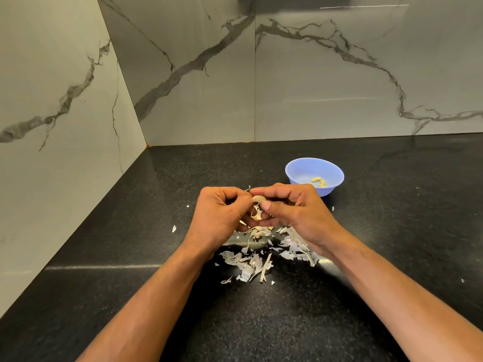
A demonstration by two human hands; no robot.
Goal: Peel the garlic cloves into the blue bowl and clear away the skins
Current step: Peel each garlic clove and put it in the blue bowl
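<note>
The counter looks like polished black speckled stone, glossy enough to catch streaks of light. The walls are smooth, pale, grey-veined marble-look slabs with a soft sheen. The blue bowl seems smooth plastic. The skins are thin, papery, matt.

Two bare forearms enter the view from below, uncovered by any sleeve. The left hand and the right hand wear no gloves, rings, watch or bracelet. The fingernails that show are short and unpainted.
</note>
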